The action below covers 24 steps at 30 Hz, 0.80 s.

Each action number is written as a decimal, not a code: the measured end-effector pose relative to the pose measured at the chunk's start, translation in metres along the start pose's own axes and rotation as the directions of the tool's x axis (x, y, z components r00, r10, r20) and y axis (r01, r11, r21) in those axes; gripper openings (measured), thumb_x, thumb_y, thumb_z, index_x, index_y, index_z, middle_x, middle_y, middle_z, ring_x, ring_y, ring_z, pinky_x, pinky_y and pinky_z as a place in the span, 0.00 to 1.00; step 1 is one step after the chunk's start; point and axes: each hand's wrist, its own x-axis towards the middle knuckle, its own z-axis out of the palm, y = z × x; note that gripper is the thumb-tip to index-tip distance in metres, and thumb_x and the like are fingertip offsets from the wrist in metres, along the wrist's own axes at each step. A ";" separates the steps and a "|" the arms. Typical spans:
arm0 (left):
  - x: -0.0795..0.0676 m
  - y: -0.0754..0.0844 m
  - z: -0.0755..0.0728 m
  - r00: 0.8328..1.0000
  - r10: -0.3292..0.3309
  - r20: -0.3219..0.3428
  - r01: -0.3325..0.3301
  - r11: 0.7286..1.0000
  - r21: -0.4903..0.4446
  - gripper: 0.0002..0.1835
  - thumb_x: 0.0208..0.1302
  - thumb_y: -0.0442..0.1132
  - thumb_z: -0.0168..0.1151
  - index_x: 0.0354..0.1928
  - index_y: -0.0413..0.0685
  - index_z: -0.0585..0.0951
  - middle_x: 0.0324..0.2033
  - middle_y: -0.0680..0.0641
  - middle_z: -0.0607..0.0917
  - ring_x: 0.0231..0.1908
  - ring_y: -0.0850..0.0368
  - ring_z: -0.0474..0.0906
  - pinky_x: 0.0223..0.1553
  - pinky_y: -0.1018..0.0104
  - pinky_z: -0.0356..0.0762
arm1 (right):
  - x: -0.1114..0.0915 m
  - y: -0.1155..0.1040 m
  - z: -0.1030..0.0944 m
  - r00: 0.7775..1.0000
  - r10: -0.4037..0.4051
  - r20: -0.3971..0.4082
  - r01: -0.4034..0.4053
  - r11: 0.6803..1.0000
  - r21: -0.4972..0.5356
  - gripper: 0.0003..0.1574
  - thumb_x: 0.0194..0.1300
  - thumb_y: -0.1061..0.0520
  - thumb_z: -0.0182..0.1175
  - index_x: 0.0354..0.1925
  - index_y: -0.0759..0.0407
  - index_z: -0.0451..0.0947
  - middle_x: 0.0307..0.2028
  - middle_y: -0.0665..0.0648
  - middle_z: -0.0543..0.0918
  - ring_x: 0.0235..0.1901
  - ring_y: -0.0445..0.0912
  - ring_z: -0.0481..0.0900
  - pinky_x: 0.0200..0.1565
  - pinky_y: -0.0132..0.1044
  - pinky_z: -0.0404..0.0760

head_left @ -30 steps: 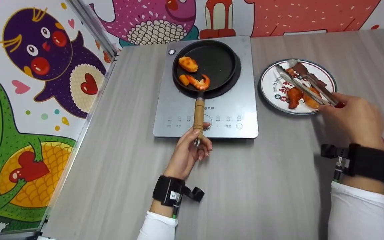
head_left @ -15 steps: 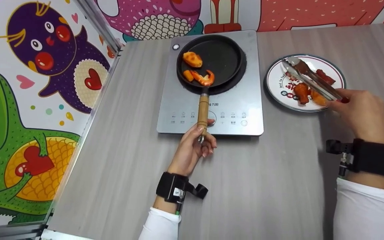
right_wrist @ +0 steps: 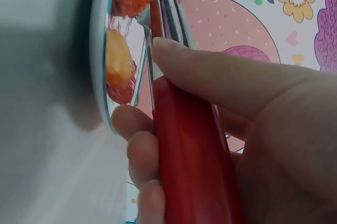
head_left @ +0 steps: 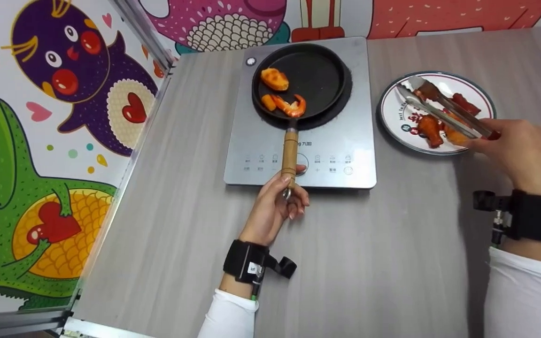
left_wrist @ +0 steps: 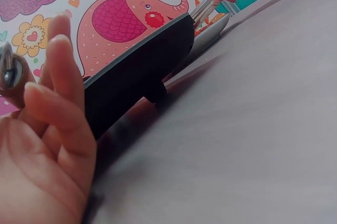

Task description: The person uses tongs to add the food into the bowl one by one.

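Observation:
The left hand (head_left: 277,202) holds the end of the bamboo-coloured handle (head_left: 290,150) of a black frying pan (head_left: 317,80), thumb on top. In the pan lie a curved shrimp (head_left: 293,108), a small orange piece (head_left: 268,102) and a browned yellow piece (head_left: 275,80). On the right, metal tongs (head_left: 463,114) reach over a white plate (head_left: 391,112), their red grip (right_wrist: 192,150) held by the right hand (head_left: 529,152). Beneath and beside the tongs are a drumstick-shaped piece (head_left: 430,131), a yellow-orange piece (head_left: 456,136) and dark red meat (head_left: 467,104). The tong arms stand apart at the tips.
The pan is over a silver induction cooker (head_left: 247,141) with a front control panel. Grey wood-grain tabletop (head_left: 181,188) surrounds cooker and plate. Cartoon-printed wall panels stand behind and at the left, the left one edged by a metal frame (head_left: 125,183).
The head view has shifted, so everything appears slightly higher and further right. The tong tips look a little closer together. The left hand keeps its hold on the pan handle.

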 end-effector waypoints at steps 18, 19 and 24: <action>0.000 -0.002 0.000 1.000 0.014 0.010 -0.014 1.000 0.008 0.27 0.61 0.52 0.50 0.59 0.46 0.66 0.25 0.43 0.79 0.21 0.54 0.72 0.17 0.69 0.64 | 0.004 0.000 0.007 0.997 0.054 -0.051 -0.055 0.998 -0.023 0.30 0.59 0.49 0.57 0.56 0.63 0.69 0.42 0.74 0.74 0.38 0.65 0.67 0.30 0.51 0.61; 0.000 -0.002 0.000 1.000 0.014 0.011 -0.015 1.000 0.007 0.27 0.61 0.52 0.50 0.59 0.45 0.66 0.25 0.43 0.79 0.21 0.54 0.72 0.17 0.69 0.64 | 0.004 0.000 0.007 0.997 0.056 -0.048 -0.057 0.998 -0.021 0.30 0.59 0.49 0.57 0.56 0.63 0.69 0.43 0.74 0.74 0.38 0.65 0.67 0.30 0.51 0.61; 0.001 -0.001 0.000 1.000 0.010 0.008 -0.010 1.000 0.007 0.27 0.61 0.52 0.50 0.58 0.45 0.66 0.24 0.43 0.79 0.21 0.54 0.72 0.16 0.69 0.64 | 0.004 0.000 0.003 0.998 0.027 -0.059 -0.028 1.000 -0.009 0.32 0.58 0.46 0.57 0.56 0.62 0.69 0.43 0.74 0.75 0.37 0.65 0.68 0.27 0.47 0.60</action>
